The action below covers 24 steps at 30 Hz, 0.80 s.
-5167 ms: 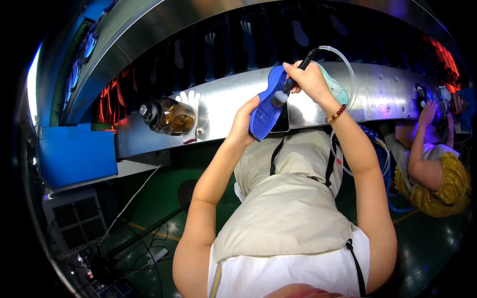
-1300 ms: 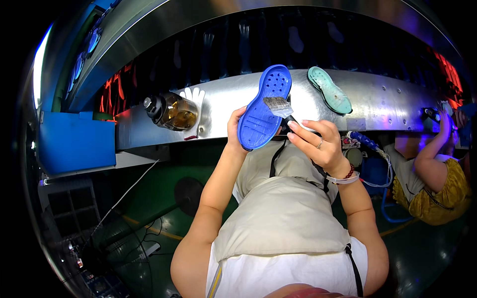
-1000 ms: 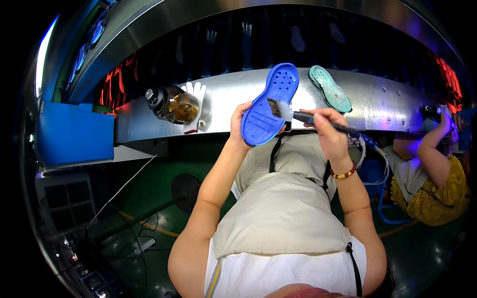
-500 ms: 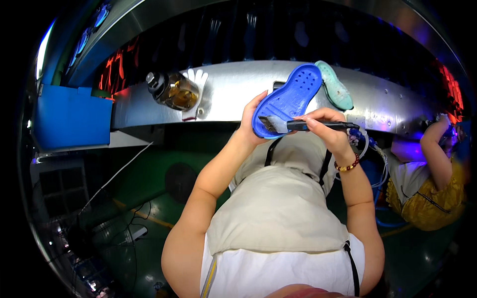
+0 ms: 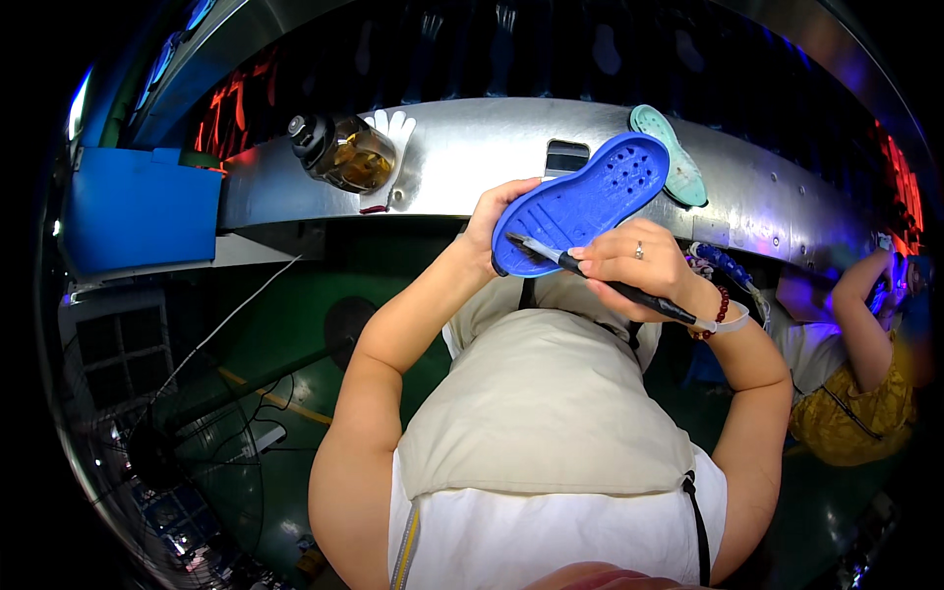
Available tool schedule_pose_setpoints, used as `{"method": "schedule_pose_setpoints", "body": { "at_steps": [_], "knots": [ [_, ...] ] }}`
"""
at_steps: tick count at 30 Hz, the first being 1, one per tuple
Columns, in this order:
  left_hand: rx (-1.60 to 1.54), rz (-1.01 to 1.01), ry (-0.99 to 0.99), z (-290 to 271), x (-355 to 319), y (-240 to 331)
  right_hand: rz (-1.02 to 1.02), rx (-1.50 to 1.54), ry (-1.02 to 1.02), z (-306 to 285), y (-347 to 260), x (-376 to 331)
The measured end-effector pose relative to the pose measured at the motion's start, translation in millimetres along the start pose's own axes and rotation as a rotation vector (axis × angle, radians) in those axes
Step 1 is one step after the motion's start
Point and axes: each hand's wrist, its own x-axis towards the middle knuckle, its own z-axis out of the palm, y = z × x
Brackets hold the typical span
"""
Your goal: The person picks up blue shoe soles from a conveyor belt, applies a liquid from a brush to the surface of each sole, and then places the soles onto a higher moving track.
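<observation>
Looks like mid-job to me: left hand (image 5: pixel 497 211) grips the blue shoe sole (image 5: pixel 582 202) just in front of the metal table (image 5: pixel 472 157), right hand (image 5: pixel 629 270) pinches a brush (image 5: pixel 600 278) at its heel end, and the teal sole (image 5: pixel 669 165) behind waits untouched.

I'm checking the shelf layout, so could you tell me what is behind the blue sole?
Behind the blue sole runs the metal shelf, with a teal sole lying there. The sole hides part of the shelf.
</observation>
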Motion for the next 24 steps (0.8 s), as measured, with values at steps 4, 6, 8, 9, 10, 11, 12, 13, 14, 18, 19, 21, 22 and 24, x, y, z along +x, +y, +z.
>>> {"method": "schedule_pose_setpoints", "body": {
  "at_steps": [4,6,8,9,10,11,12,13,14,18,19,21,22,24],
  "knots": [
    [0.038,-0.038,-0.016,-3,-1,-2,-0.04,-0.024,-0.045,-1,0,-1],
    [0.052,-0.038,0.004,-5,0,-3,-0.058,-0.033,-0.07,-2,0,2],
    [0.079,-0.035,0.001,-9,2,-3,-0.068,-0.045,-0.1,-6,-1,5],
    [0.048,-0.058,-0.01,-9,1,-2,-0.069,-0.069,-0.115,-9,-1,5],
    [0.018,-0.081,-0.022,-8,-2,0,-0.071,-0.094,-0.129,-12,0,4],
    [-0.012,-0.105,-0.035,-8,-3,1,-0.072,-0.119,-0.145,-15,1,3],
    [-0.025,-0.108,-0.051,-10,-5,3,-0.069,-0.124,-0.124,-18,0,3],
    [-0.037,-0.113,-0.068,-12,-6,5,-0.065,-0.13,-0.102,-23,-3,3],
    [-0.054,-0.113,-0.082,-16,-8,5,-0.064,-0.129,-0.084,-27,-6,5],
    [-0.057,-0.102,-0.103,-28,-3,11,-0.107,-0.251,0.093,-34,-6,18],
    [-0.089,-0.104,-0.066,-30,0,11,-0.135,-0.336,0.086,-32,-2,17],
    [-0.067,-0.08,-0.04,-28,2,11,-0.202,-0.474,0.015,-28,-1,13],
    [-0.057,-0.068,-0.026,-27,3,10,-0.235,-0.542,-0.022,-25,-2,10],
    [-0.102,-0.024,0.052,-27,3,11,-0.302,-0.631,-0.009,-14,-1,6]
  ]
}}
